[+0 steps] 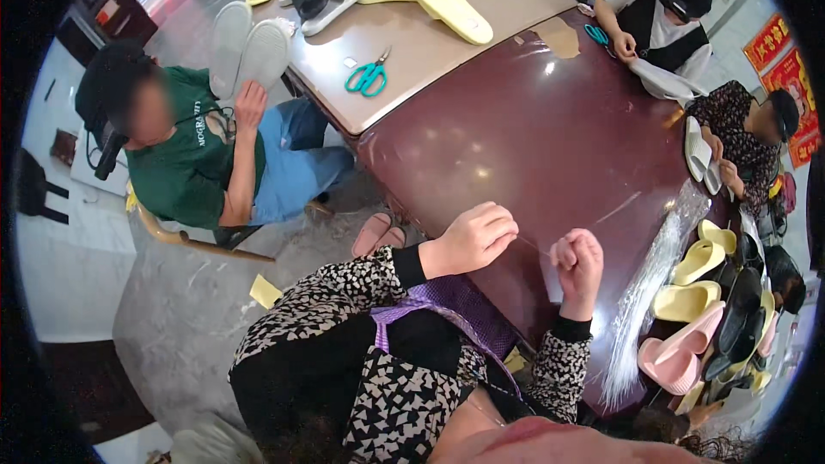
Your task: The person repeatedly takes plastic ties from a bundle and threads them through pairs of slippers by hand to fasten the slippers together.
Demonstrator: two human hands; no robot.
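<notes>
Above the near edge of the dark red table (516, 150), my left hand (471, 239) is closed, its fingertips pinched together. My right hand (577, 263) is curled shut a little to the right. Between the two hands runs a thin clear strand (534, 247), barely visible, held at each end. To the right of my right hand lies a long bundle of thin clear strands (646, 296) in plastic wrap. Neither hand touches a slipper.
Pink, yellow and black slippers (683, 348) pile up at the right. On the beige tabletop (335, 112) are teal-handled scissors (368, 77) and more slippers (451, 7). A person at left holds grey slippers (262, 56); two people at far right handle white slippers (666, 80).
</notes>
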